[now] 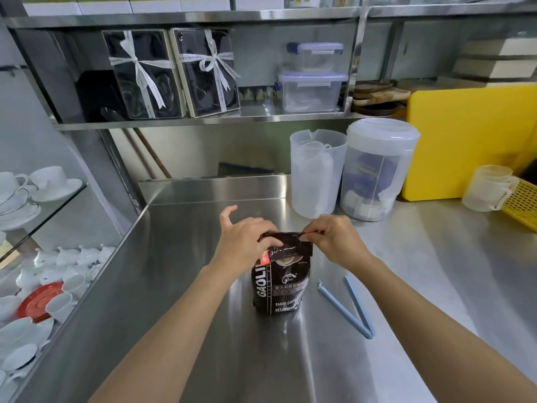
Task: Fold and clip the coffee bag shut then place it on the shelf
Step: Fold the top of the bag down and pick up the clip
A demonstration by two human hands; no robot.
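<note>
Counter (203,286): steel, below a shelf (203,119).
Coffee bag (280,282): upright at centre, top edge running left-right.
Left hand (242,242): pinching top's left end.
Right hand (334,239): pinching right end.
Clip (348,308): open, just right of bag, nearer right hand.

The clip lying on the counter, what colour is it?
Light blue. The clip lies open in a V to the right of the coffee bag, clearest in the head view.

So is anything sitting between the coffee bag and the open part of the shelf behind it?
Nothing visible does. The coffee bag stands upright on the steel counter, held at its top by the left hand and the right hand. The counter behind it is bare, and the shelf has a gap between the gift boxes and containers.
</note>
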